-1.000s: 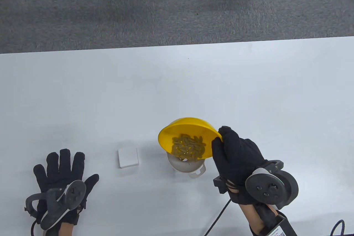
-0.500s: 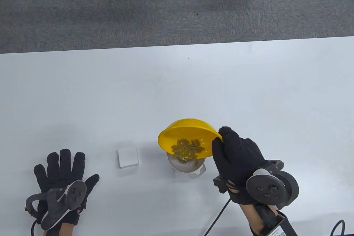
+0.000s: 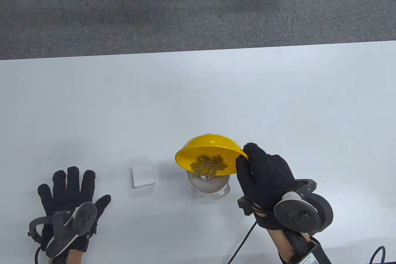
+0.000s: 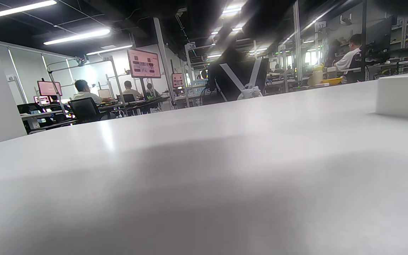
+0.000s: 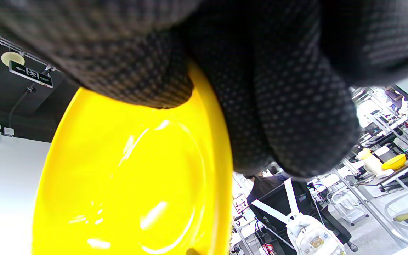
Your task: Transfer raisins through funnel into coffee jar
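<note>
R hand [image 3: 263,177] grips tilted yellow bowl [image 3: 210,152] rim, raisins [image 3: 208,165] over white funnel [image 3: 207,185]; L hand [image 3: 69,197] flat on table [image 3: 198,97], fingers spread.

My gloves are black knit, dotted on my right hand [image 3: 263,177] and plain on my left hand [image 3: 69,196]. The bowl [image 3: 210,149] is glossy yellow, the raisins [image 3: 208,164] olive-brown, the funnel [image 3: 210,186] pale grey-white, the small square lid [image 3: 143,176] white, and the table [image 3: 198,97] white.
</note>
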The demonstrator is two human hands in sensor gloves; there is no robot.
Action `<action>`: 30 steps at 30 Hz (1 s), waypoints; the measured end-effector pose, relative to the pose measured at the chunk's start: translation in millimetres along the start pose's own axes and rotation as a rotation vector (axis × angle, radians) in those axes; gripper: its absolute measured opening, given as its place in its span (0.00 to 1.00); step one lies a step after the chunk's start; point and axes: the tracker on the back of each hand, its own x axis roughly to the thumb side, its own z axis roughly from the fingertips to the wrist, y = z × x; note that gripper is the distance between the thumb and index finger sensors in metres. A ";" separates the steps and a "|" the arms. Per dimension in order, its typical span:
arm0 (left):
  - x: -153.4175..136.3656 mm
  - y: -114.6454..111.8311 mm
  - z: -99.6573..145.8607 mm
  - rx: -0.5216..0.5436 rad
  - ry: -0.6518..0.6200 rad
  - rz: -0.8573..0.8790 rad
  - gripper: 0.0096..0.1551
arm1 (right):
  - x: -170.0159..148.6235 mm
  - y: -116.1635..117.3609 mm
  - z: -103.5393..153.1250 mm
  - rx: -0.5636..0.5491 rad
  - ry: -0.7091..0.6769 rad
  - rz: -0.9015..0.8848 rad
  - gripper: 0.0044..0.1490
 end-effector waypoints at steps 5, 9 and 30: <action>-0.2 0.1 0.1 0.002 0.001 0.001 0.52 | 0.1 -0.2 0.0 0.003 -0.001 -0.007 0.28; 0.1 0.1 0.0 0.002 0.001 0.000 0.52 | 0.6 -1.1 0.5 -0.006 -0.011 -0.011 0.28; 1.9 -1.1 -0.4 -0.009 -0.006 0.001 0.52 | -56.2 -27.9 -19.0 0.053 0.369 -0.194 0.30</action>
